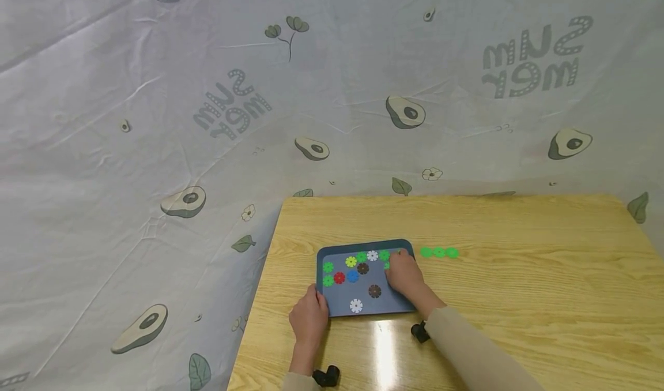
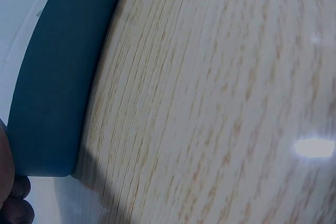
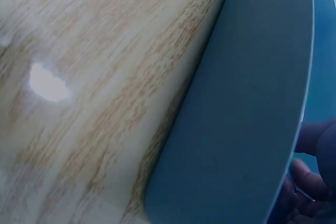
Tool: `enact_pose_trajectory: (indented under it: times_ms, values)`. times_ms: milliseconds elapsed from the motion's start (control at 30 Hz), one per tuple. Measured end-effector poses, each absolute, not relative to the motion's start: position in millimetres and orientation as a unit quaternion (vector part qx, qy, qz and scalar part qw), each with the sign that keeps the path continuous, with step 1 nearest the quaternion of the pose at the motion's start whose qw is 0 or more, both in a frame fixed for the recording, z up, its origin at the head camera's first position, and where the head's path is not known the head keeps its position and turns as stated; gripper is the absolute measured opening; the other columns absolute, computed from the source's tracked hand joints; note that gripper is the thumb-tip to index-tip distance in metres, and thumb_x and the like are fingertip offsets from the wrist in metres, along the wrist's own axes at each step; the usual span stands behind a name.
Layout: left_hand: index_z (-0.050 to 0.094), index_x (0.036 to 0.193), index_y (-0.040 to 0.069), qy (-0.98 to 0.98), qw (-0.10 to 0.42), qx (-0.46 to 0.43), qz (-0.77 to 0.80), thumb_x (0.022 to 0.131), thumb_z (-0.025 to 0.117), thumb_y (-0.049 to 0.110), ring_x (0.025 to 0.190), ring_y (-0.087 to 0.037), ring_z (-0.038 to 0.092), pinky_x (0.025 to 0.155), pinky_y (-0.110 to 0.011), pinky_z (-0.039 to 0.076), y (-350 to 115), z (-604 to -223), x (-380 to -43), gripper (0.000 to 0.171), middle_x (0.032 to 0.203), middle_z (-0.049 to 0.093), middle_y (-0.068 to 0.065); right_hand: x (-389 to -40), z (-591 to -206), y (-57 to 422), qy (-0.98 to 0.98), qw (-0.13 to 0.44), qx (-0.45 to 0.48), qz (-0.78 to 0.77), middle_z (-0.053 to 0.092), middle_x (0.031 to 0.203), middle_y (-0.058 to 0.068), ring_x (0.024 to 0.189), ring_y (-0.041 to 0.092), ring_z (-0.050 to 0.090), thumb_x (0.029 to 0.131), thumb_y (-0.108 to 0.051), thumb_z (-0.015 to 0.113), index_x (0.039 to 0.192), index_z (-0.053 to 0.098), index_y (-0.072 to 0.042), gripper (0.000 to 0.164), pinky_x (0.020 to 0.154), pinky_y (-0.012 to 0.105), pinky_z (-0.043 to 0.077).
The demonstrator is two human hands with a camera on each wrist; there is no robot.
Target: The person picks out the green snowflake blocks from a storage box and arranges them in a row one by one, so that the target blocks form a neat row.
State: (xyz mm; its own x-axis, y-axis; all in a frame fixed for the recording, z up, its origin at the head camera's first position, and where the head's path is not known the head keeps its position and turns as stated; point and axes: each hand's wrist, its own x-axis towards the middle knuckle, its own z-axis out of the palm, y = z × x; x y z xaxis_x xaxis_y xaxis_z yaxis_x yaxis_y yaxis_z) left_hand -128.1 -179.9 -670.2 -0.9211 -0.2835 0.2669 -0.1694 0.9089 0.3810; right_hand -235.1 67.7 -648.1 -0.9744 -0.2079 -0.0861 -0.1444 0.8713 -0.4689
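A grey-blue tray (image 1: pixel 342 299) lies on the table, holding several notched, flower-shaped plastic discs. My left hand (image 1: pixel 309 316) grips the tray's front left corner; in the left wrist view only fingertips (image 2: pixel 6 161) show beside the tray wall (image 2: pixel 58 77). Over the tray's right side, my right hand (image 1: pixel 406 273) has its fingers curled down at a green disc (image 1: pixel 387 265), mostly covered by the hand. In the right wrist view those fingers (image 3: pixel 310 179) appear bent beyond the tray wall (image 3: pixel 236 103). Nearby lie another green disc (image 1: pixel 384 255), a white disc (image 1: pixel 372 255) and a brown disc (image 1: pixel 363 269).
Three green discs (image 1: pixel 439 252) form a row on the wooden table (image 1: pixel 519 287), right of the tray. Inside the tray are also a red disc (image 1: pixel 339 278), a blue disc (image 1: pixel 353 275) and a yellow disc (image 1: pixel 351 261). A printed cloth (image 1: pixel 353 91) hangs behind the table.
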Motion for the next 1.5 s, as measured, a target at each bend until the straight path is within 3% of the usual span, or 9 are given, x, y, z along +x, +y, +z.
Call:
enact_pose_trajectory:
  times_ms: [133, 267, 500, 733, 1033, 1267, 1500]
  values:
    - [0.074, 0.108, 0.005, -0.965, 0.153, 0.119, -0.179, 0.096, 0.070, 0.016, 0.048, -0.019, 0.056, 0.042, -0.036, 0.039, -180, -671, -128, 0.017, 0.070, 0.070, -0.009, -234, -645, 68, 0.959, 0.065, -0.088, -0.262, 0.064, 0.096, 0.021, 0.082, 0.034, 0.065, 0.089, -0.005, 0.072, 0.099, 0.066, 0.004, 0.015, 0.074, 0.051, 0.055]
    - [0.074, 0.108, 0.005, -0.964, 0.157, 0.118, -0.181, 0.096, 0.070, 0.016, 0.048, -0.020, 0.056, 0.042, -0.037, 0.038, -180, -671, -127, 0.017, 0.071, 0.070, -0.009, -232, -642, 69, 0.951, 0.056, -0.094, -0.290, 0.068, 0.094, 0.014, 0.076, 0.029, 0.064, 0.090, -0.003, 0.070, 0.109, 0.066, -0.001, 0.019, 0.069, 0.048, 0.054]
    - [0.074, 0.108, 0.004, -0.964, 0.160, 0.117, -0.179, 0.096, 0.070, 0.016, 0.047, -0.019, 0.055, 0.042, -0.037, 0.038, -180, -670, -127, 0.017, 0.071, 0.070, -0.010, -237, -625, 82, 0.927, 0.027, -0.083, -0.365, 0.059, 0.080, 0.004, 0.067, 0.019, 0.053, 0.094, -0.004, 0.069, 0.112, 0.068, -0.001, 0.019, 0.061, 0.037, 0.044]
    - [0.073, 0.107, 0.003, -0.963, 0.166, 0.113, -0.177, 0.095, 0.071, 0.015, 0.045, -0.018, 0.052, 0.041, -0.037, 0.037, -178, -671, -130, 0.017, 0.068, 0.068, -0.010, -245, -611, 121, 0.911, -0.006, -0.069, -0.407, 0.062, 0.090, 0.007, 0.077, 0.021, 0.060, 0.099, -0.008, 0.064, 0.117, 0.066, -0.001, 0.020, 0.066, 0.037, 0.047]
    - [0.074, 0.109, 0.003, -0.963, 0.164, 0.118, -0.178, 0.095, 0.071, 0.014, 0.047, -0.019, 0.054, 0.042, -0.038, 0.039, -178, -673, -127, 0.019, 0.070, 0.069, -0.010, -249, -614, 192, 0.913, -0.027, -0.036, -0.406, 0.067, 0.103, 0.018, 0.092, 0.034, 0.066, 0.104, -0.011, 0.056, 0.126, 0.062, 0.005, 0.028, 0.078, 0.050, 0.052]
    - [0.074, 0.108, 0.002, -0.963, 0.173, 0.109, -0.178, 0.094, 0.070, 0.014, 0.045, -0.019, 0.053, 0.041, -0.037, 0.038, -179, -675, -125, 0.018, 0.069, 0.069, -0.010, -248, -626, 244, 0.916, -0.049, 0.002, -0.398, 0.067, 0.101, 0.023, 0.086, 0.037, 0.066, 0.105, -0.013, 0.056, 0.126, 0.061, 0.008, 0.030, 0.063, 0.039, 0.049]
    - [0.074, 0.108, 0.002, -0.962, 0.179, 0.110, -0.177, 0.093, 0.072, 0.012, 0.045, -0.018, 0.051, 0.041, -0.037, 0.037, -179, -674, -127, 0.018, 0.067, 0.068, -0.009, -248, -640, 264, 0.916, 0.003, 0.031, -0.401, 0.065, 0.108, 0.026, 0.087, 0.037, 0.065, 0.105, -0.016, 0.054, 0.127, 0.061, 0.007, 0.032, 0.062, 0.037, 0.046]
